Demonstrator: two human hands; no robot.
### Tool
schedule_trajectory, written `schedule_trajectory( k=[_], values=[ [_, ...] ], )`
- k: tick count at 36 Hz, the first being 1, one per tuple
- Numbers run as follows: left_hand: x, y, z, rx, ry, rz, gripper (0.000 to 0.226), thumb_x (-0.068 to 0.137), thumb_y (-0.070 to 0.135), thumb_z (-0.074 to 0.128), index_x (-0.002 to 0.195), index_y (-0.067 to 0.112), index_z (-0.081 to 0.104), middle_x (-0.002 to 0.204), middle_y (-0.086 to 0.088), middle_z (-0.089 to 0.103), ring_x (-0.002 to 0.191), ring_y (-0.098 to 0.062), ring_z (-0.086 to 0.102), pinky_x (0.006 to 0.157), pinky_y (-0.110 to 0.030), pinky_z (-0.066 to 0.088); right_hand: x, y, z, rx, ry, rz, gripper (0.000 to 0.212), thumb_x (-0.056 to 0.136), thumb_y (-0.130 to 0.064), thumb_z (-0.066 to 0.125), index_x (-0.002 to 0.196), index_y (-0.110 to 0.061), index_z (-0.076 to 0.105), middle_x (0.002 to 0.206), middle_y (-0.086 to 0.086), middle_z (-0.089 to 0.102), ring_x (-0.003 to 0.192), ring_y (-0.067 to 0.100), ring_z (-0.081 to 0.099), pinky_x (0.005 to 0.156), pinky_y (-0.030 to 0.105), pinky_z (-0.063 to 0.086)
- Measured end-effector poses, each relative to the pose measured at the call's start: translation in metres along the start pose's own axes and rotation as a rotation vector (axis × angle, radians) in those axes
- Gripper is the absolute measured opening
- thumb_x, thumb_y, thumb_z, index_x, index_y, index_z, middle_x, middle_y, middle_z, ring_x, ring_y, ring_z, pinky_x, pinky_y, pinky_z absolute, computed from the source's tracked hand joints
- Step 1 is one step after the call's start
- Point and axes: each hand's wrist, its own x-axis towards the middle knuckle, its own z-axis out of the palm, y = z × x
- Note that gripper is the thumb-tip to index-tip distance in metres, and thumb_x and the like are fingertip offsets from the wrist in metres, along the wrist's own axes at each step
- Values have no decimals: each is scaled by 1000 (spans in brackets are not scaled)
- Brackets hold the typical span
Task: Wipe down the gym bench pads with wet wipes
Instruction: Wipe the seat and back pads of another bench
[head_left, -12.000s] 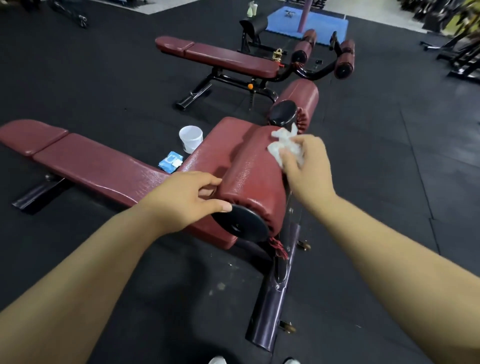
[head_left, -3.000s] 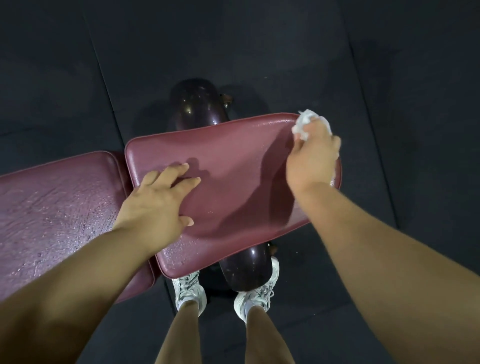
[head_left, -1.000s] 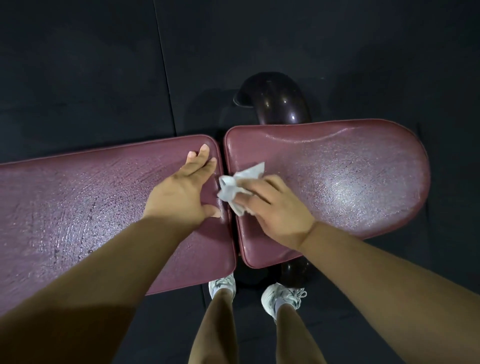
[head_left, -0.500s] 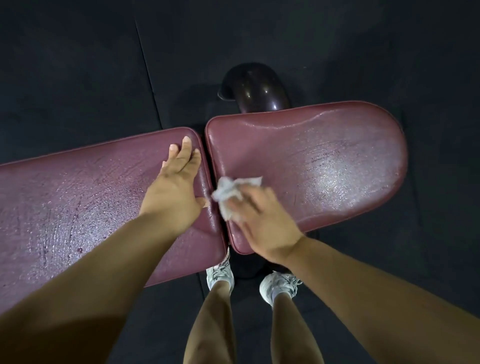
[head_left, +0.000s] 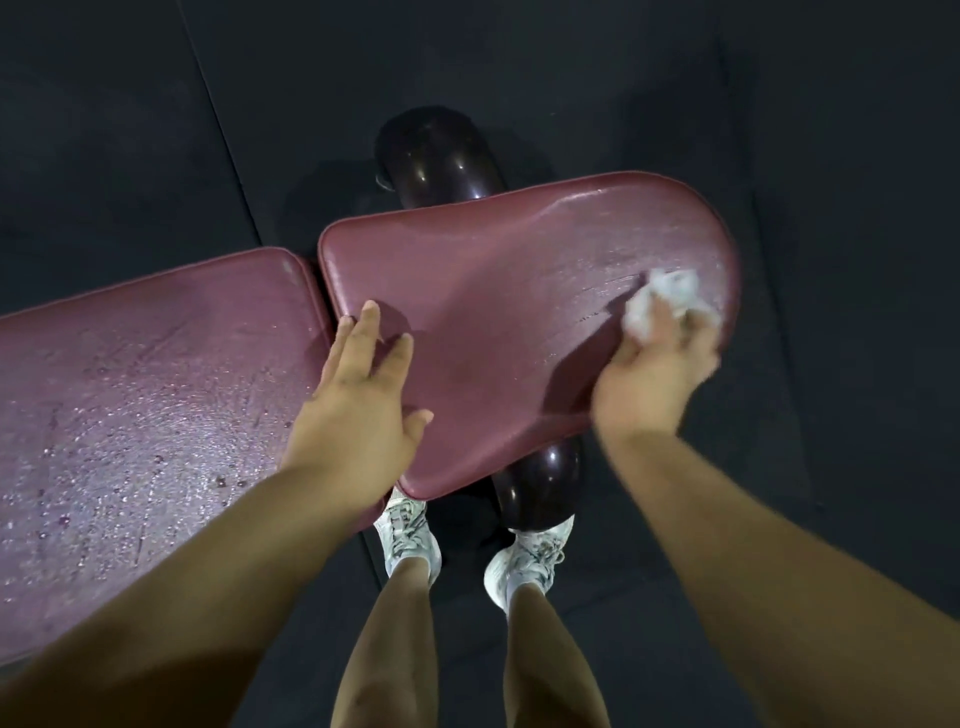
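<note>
White crumpled wet wipe (head_left: 662, 301) sits bunched under the curled fingers of your right hand (head_left: 649, 379), pressed onto the far right end of the short maroon vinyl seat pad (head_left: 509, 312); the hand is blurred. Your left hand (head_left: 358, 410) lies flat on the pad's near left edge, fingers straight and spread, holding nothing. Across a narrow gap to the left lies the long maroon back pad (head_left: 145, 389), speckled with droplets. A glossy dark frame tube (head_left: 441, 156) runs beneath the seat pad. Your white sneakers (head_left: 410, 535) stand on the dark rubber floor (head_left: 104, 130).
</note>
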Motion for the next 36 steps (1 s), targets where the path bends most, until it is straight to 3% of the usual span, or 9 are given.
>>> schedule_trajectory(
  k=[2,5,8,13,17,20,24,29,36],
  values=[
    [-1,3,8,41,-5,-6,79,89,40,58,151,21,14,156,1,-23,145,-18,-17,111,-41,28,-36,-12,8,32,-116,-299,54,75,-7,41,129,-9,52,132,19,38,111,41,39,95,48,35],
    [1,5,13,104,-12,-20,82,88,41,60,151,19,12,155,-3,-26,144,-22,-19,109,-43,31,-68,-7,5,30,-413,-845,49,72,-3,46,119,-12,56,127,10,44,93,31,45,79,36,34],
    [2,8,14,136,-31,-30,82,89,40,58,151,17,10,153,-4,-29,143,-24,-21,109,-45,31,-48,19,-5,8,-520,-1195,41,79,-2,44,116,-11,59,129,11,51,95,31,49,83,35,43],
    [2,19,15,145,-38,-89,79,92,35,57,151,17,8,152,-4,-34,142,-24,-23,110,-41,29,33,59,-24,-46,-360,-669,36,88,-9,45,119,-15,62,123,13,57,111,33,52,97,48,42],
    [1,25,18,136,-28,-123,78,92,32,57,151,15,7,153,-5,-31,143,-25,-21,113,-40,23,63,66,-42,106,-154,-166,51,88,1,46,132,-24,48,135,-1,36,114,11,32,97,7,25],
    [2,32,17,136,-40,-189,78,93,30,55,151,16,5,152,-3,-33,143,-23,-20,113,-40,24,43,52,-32,115,-86,-10,56,85,0,45,137,-20,43,141,11,32,120,26,33,99,24,31],
    [1,38,20,128,-11,-249,79,92,27,57,151,17,5,154,1,-28,145,-20,-14,113,-43,26,-13,47,-20,49,-206,-331,63,71,0,32,131,-9,51,132,16,30,98,30,31,82,44,38],
    [-9,51,31,106,18,-324,74,95,24,52,152,16,4,157,3,-21,146,-24,1,111,-42,27,3,85,-32,-12,-398,-812,54,72,3,39,121,-6,58,125,11,35,94,30,33,72,44,50],
    [-27,68,53,31,25,-375,71,95,24,50,152,14,7,158,1,-16,146,-25,-1,114,-38,20,46,96,-53,23,-409,-506,55,83,7,51,132,-15,50,138,15,37,117,31,33,98,41,38]
  ],
)
